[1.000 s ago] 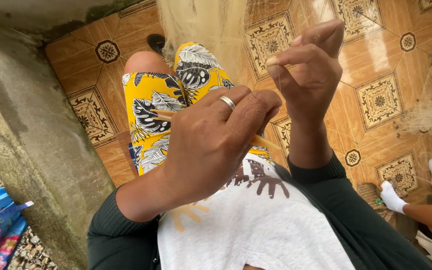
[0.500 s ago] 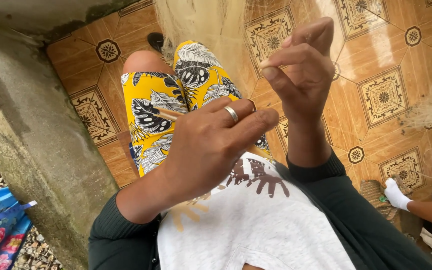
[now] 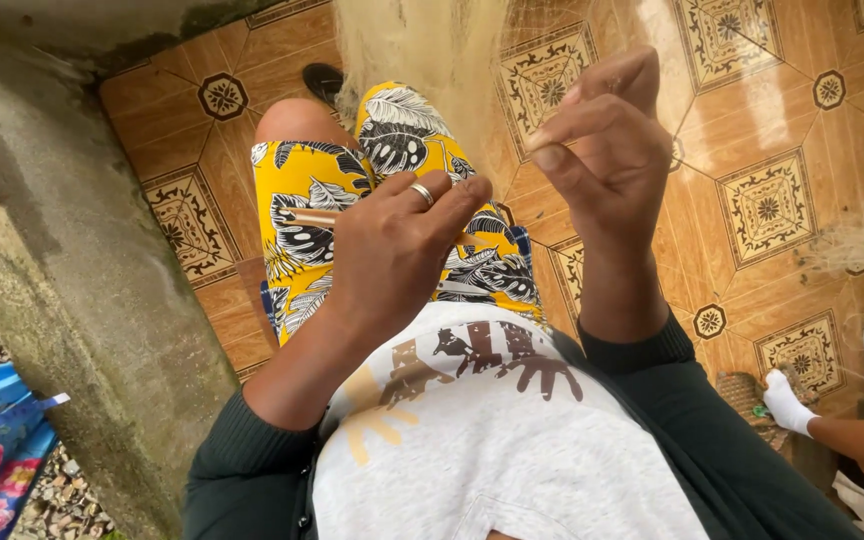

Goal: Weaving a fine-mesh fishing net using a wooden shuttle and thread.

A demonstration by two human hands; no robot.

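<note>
Raised a little higher now, right hand (image 3: 602, 150) pinches fine net (image 3: 432, 45) threads while left hand (image 3: 392, 250), nearer, grips the needle (image 3: 314, 217) lying crosswise, pointing leftward.

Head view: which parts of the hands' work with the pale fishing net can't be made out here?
- Thin brown wooden stick: its far end is hidden under the left hand.
- Pale fine-mesh net: cut off by the top edge; its threads are too fine to trace.
- Right hand: fingertips are pinched, but whatever they pinch is too small to see.
</note>
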